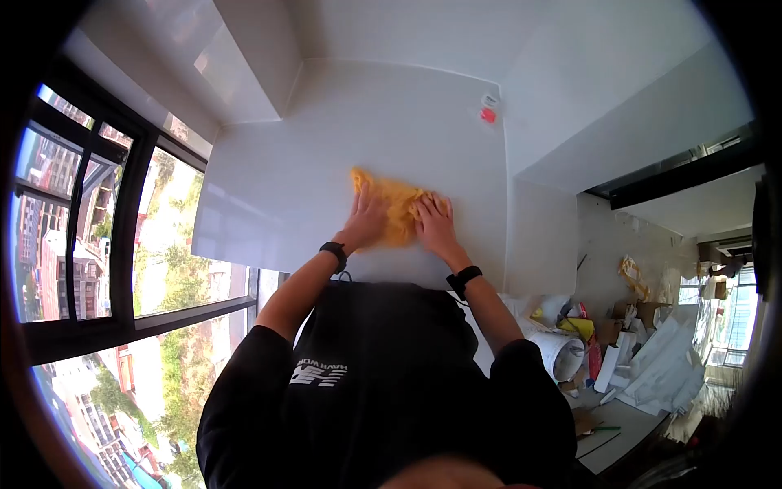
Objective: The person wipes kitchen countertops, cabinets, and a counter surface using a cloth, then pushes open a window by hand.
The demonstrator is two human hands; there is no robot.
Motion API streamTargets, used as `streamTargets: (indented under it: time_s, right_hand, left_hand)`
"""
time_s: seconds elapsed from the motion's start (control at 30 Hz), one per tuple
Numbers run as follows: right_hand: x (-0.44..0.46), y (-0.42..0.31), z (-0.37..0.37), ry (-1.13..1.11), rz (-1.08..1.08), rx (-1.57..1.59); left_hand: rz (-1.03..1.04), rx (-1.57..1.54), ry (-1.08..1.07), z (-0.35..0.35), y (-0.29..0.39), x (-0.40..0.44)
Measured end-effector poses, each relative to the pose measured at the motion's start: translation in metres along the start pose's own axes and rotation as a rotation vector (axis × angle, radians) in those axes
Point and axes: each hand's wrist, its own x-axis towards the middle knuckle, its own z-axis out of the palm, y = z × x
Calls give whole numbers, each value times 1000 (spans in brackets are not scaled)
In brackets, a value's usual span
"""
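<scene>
An orange-yellow cloth (397, 213) lies crumpled on a smooth white surface (326, 147), near its front edge. My left hand (366, 218) presses on the cloth's left part, fingers stretched forward and slightly blurred. On the right part rests my right hand (435, 222), its fingers bent over bunched folds of the cloth. Both wrists wear black bands. The underside of each palm is hidden.
A small red item (488, 116) and a whitish one (489, 101) sit at the surface's back right corner. White walls border the back and right. Windows (171, 220) stand at left. At lower right are a white bucket (562, 355) and piled scraps (652, 359).
</scene>
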Motion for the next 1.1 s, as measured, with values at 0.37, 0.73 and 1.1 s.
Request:
streamTargets:
  time_s: [0.37,0.73,1.1]
  right_hand:
    - [-93,83,-36,83,361,-163]
    - [-100,20,-58,-98,291,-92]
    - [-99,25,-35,75,313,-157]
  left_hand:
    - [314,50,-279,-28,125,22]
    - [308,0,-242,-21,119,20]
    - [293,35,-194,-16,113,40]
